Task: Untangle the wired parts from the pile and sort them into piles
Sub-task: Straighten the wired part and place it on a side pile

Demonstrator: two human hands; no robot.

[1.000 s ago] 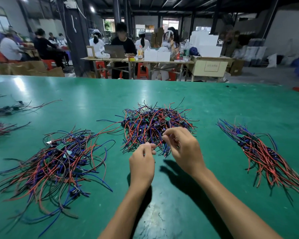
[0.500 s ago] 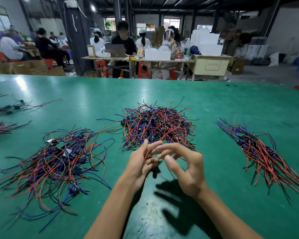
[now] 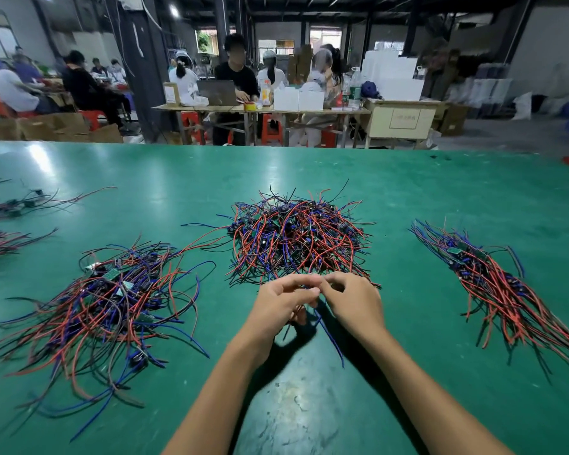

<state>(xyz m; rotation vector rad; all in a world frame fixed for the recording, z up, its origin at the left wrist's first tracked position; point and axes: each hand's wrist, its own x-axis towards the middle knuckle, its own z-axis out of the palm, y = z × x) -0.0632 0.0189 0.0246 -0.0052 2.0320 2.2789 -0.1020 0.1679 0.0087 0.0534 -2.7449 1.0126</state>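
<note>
A tangled pile (image 3: 296,238) of red, blue and black wired parts lies mid-table. Just in front of it, my left hand (image 3: 281,305) and my right hand (image 3: 352,300) meet, fingers curled, both pinching one wired part. Its blue wire (image 3: 329,336) trails down toward me from between the hands. A loose sorted pile (image 3: 112,300) spreads at the left, with small green boards in it. A tidier, aligned pile (image 3: 493,284) lies at the right.
The green table (image 3: 408,198) stretches far ahead. More wire bundles (image 3: 0,224) lie at the far left edge. Beyond the table, several people sit at workbenches (image 3: 260,108) with boxes and red stools.
Both hands drew back from the middle pile's front edge and came together with a wired part. My right hand's fingers, spread half a second ago, are now curled, and a blue wire hangs below.
</note>
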